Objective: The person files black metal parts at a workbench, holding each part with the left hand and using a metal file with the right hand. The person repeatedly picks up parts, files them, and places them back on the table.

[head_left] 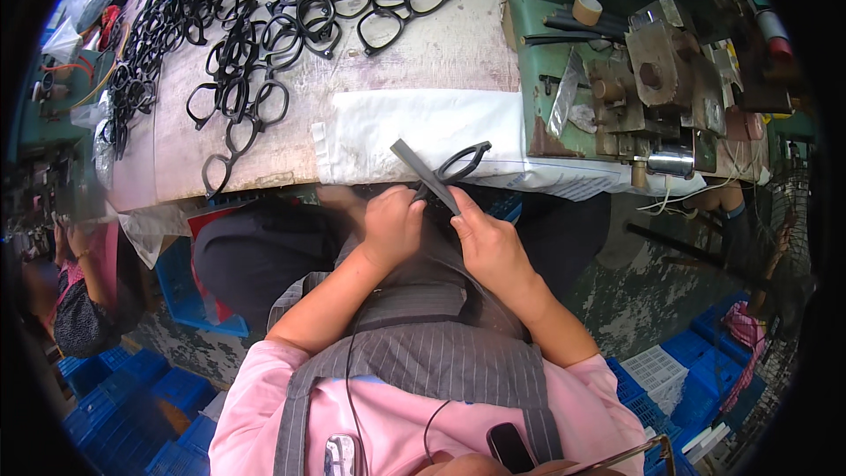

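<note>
My left hand (392, 225) is closed on a black eyeglass frame (477, 159), which pokes up past the fingers at the table's near edge. One rim of it shows; the rest is hidden behind the hands and the bar. In my right hand (495, 247) is a flat grey bar that looks like a file (412, 158), gripped by its lower end. It slants up to the left and crosses over the frame, close to my left fingers. Whether it presses on the frame, I cannot tell. Both hands are held above my lap, in front of a white cloth (423, 115).
Many black eyeglass frames (308, 18) lie heaped on the table (352, 79) at the far left. To the right, a metal clamping fixture (656, 70) stands on a green bench with a tape roll (587, 9). Blue crates (123, 405) sit on the floor; another person is at left.
</note>
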`<act>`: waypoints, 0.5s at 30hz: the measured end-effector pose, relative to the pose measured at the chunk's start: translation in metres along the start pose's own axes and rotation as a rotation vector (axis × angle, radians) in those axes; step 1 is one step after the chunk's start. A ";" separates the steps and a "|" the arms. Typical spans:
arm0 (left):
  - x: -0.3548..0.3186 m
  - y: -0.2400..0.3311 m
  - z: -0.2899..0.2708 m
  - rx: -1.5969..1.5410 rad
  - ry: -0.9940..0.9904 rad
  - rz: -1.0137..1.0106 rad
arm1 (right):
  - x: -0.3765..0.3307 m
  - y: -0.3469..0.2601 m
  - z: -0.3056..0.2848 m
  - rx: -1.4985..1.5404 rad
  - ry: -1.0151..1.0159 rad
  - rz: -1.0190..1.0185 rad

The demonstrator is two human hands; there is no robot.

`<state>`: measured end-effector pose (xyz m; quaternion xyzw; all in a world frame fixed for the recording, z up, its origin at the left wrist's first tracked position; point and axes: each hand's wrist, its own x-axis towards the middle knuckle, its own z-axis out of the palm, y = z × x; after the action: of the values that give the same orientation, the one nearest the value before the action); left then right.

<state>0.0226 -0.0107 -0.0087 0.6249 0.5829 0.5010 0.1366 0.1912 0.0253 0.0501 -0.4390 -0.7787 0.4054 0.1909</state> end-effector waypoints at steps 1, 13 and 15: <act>0.000 0.000 -0.001 -0.006 -0.014 0.006 | -0.002 -0.002 -0.003 0.065 -0.005 0.016; 0.001 0.000 0.002 0.027 0.013 0.077 | 0.008 -0.013 -0.006 0.170 -0.059 0.071; 0.002 0.000 0.001 0.024 -0.022 0.057 | 0.007 -0.014 -0.008 0.170 -0.067 0.085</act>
<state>0.0225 -0.0089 -0.0083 0.6484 0.5694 0.4906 0.1212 0.1855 0.0307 0.0658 -0.4402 -0.7280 0.4923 0.1839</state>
